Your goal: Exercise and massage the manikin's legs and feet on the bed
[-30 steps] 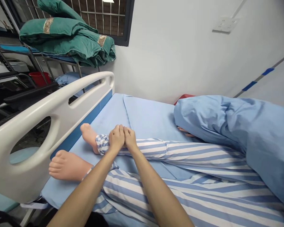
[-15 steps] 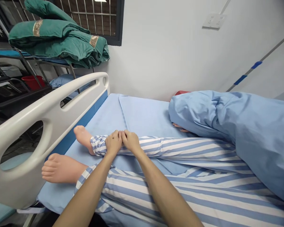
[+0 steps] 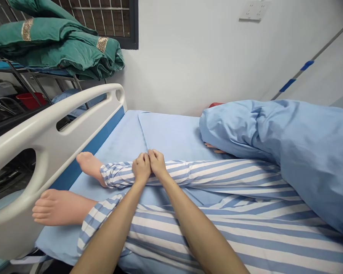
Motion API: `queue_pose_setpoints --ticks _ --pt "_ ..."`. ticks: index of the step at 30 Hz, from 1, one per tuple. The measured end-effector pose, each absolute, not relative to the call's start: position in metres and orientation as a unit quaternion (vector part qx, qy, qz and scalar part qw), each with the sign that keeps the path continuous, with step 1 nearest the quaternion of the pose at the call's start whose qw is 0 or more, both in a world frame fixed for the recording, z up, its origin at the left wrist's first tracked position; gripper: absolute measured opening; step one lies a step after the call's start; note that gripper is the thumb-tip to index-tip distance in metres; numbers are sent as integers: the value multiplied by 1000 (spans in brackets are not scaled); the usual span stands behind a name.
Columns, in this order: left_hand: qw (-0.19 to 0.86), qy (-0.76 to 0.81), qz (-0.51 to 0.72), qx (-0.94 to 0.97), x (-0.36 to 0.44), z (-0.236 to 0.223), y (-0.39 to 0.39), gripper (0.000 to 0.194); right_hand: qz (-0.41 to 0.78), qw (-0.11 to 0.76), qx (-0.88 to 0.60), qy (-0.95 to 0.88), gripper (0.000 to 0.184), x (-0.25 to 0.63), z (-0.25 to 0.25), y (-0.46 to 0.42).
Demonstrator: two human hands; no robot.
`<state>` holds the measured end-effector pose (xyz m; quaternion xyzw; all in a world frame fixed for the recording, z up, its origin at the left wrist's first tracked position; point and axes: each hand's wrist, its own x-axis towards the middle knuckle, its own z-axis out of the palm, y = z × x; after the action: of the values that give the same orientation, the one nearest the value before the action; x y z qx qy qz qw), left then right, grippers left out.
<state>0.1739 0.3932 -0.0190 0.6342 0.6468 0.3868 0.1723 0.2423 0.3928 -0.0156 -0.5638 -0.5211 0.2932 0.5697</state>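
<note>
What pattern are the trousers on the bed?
The trousers have blue-and-white stripes, clearest in the head view.

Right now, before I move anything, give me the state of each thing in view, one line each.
left hand: resting on the trouser leg
right hand: on the same leg, beside the left hand
striped trouser leg: lying straight on the bed
bare feet: uncovered
bed side rail: raised
blue quilt: bunched up
green quilt: folded on a rack

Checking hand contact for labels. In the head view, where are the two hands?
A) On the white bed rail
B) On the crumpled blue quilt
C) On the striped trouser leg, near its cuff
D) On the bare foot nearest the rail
C. The left hand and right hand sit side by side on the striped trouser leg, just along from its cuff.
</note>
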Motion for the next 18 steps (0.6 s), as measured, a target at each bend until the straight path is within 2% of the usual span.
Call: queue_pose_setpoints --ticks 4,7,11,18 --pt "163 637 355 665 167 -23 392 24 180 460 -641 -588 31 242 -3 385" --pt "155 621 348 685 167 -25 391 22 121 389 -638 -653 26 253 1 377" --pt "129 624 346 689 169 -26 388 32 155 468 -617 -613 35 269 -11 372" --pt "117 633 350 680 186 -8 385 30 230 574 -555 -556 37 270 -17 374"
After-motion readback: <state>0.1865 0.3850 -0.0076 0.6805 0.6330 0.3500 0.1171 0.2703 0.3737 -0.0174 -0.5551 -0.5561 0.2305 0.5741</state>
